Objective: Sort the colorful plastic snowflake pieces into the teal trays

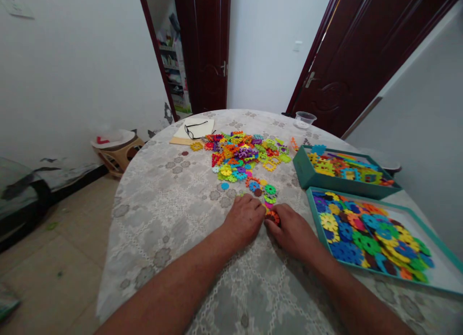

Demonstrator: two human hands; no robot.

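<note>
My right hand (292, 227) is closed around an orange gear-shaped plastic disc (274, 216) low over the tablecloth, with a dark brown part showing at its lower edge. Beside it, my left hand (244, 218) is closed with the fingers curled down toward the same disc; whatever it holds is hidden under the fingers. Just beyond my hands lie a green disc (269, 190), a blue disc (254, 186) and a brown disc (258, 192). A single blue disc (224, 186) lies farther left. Behind these is a heaped pile of colourful plastic pieces (235, 154).
A teal tray (427, 229) with several gear discs is at the right, a teal box (304, 168) of mixed pieces behind it. Glasses (191, 131) rest on paper at the back left; a clear plastic bowl (305, 119) stands at the far edge. A stool (119, 154) is left of the table.
</note>
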